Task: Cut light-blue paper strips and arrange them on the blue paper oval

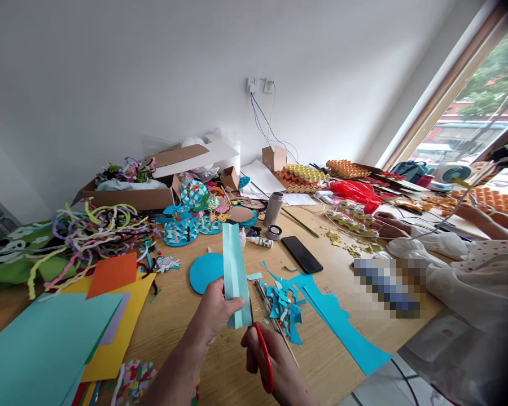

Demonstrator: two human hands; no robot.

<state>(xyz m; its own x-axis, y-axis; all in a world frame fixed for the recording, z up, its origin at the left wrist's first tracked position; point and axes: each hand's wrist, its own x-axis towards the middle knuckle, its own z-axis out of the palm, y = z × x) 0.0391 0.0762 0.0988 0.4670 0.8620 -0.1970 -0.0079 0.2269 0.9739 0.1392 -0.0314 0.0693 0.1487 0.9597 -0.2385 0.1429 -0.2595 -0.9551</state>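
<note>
My left hand (pixel 215 310) grips a folded strip of pale turquoise paper (pixel 234 259) near its lower end, thumb on top. Red-handled scissors (pixel 264 358) are in my right hand (pixel 268 355), and their blades lie along the right edge of the strip near its bottom. Behind the strip, a blue paper circle (pixel 203 272) rests on the table. Just right of the strip are blue paper scraps (pixel 285 304) and thin sticks, with a long blue paper offcut (pixel 342 321) beyond them.
Colored paper sheets (pixel 38 332) and pipe cleaners (pixel 97 225) lie at the left. A metal bottle (pixel 274 210) and a black phone (pixel 302 254) stand and lie ahead. At the right, a person in white sleeves (pixel 457 270) has hands near egg-carton pieces (pixel 351 220).
</note>
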